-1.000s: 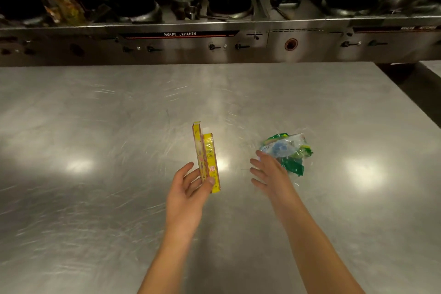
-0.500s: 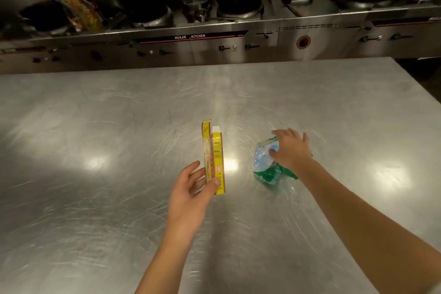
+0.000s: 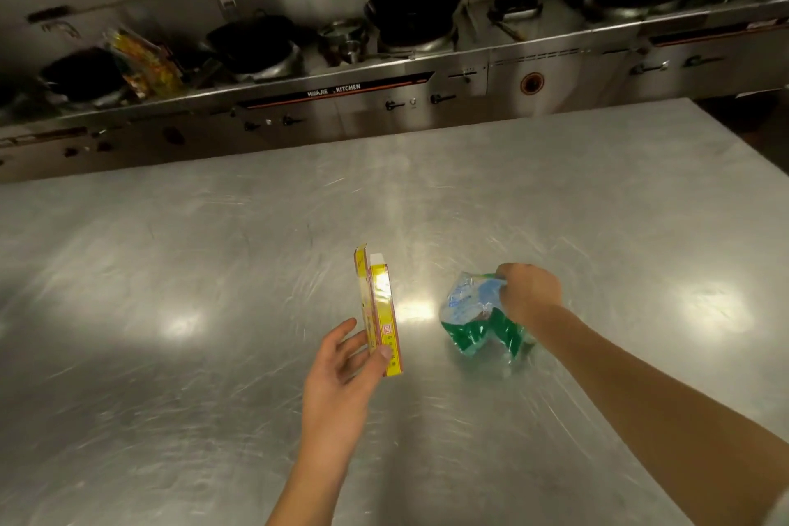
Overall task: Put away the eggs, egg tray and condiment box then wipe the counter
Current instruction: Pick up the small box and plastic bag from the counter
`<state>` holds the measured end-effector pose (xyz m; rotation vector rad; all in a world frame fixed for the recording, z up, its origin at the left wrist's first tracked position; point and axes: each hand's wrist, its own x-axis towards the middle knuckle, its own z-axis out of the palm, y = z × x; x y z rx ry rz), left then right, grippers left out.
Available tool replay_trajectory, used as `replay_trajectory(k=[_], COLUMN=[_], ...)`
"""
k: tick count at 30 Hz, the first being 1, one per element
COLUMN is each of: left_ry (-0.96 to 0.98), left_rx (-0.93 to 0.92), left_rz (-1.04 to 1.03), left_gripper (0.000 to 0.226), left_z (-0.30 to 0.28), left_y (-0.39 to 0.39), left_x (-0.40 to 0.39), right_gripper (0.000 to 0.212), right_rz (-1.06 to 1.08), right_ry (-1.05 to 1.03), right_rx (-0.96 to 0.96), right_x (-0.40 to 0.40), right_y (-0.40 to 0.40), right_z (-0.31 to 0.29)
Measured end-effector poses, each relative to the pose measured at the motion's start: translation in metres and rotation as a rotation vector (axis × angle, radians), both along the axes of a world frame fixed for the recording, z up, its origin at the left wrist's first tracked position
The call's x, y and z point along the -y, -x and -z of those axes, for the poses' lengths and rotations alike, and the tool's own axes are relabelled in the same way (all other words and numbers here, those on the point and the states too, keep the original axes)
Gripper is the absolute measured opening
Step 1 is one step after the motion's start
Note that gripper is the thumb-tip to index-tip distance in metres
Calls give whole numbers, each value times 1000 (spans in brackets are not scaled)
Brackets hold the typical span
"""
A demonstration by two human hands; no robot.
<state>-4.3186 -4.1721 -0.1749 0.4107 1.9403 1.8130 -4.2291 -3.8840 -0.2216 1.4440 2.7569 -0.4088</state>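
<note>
my left hand (image 3: 341, 372) pinches the yellow condiment box (image 3: 381, 312), long axis pointing away from me. just right of the box, my right hand (image 3: 527, 290) grips the plastic bag (image 3: 474, 320) on the counter (image 3: 170, 269).

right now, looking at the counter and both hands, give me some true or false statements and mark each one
1. The left hand holds the yellow box upright. True.
2. The right hand lies flat and open on the counter. False: its fingers are curled round the top of the green and clear plastic bag.
3. The bag lies to the right of the yellow box. True.
4. An egg tray sits on the counter between the hands. False: only the box and the bag show there.
5. Dark woks sit on the stove range beyond the counter. True.
</note>
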Motion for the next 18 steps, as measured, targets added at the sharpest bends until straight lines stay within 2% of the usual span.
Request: replay_trajectory(k=[5, 11, 18], left_ry=[-9, -46, -69], left_rx=[-7, -28, -33], left_rz=[60, 201, 396], left_gripper=[49, 49, 48], left_z=[-9, -20, -3], left_y=[18, 39, 52], left_x=[7, 19, 34], right_gripper=[31, 15, 21], right_rz=[150, 332, 630], right_ry=[215, 190, 239], right_rx=[-375, -661, -884], right_x=[49, 137, 206], right_y=[-17, -49, -92], right_z=[-44, -68, -63])
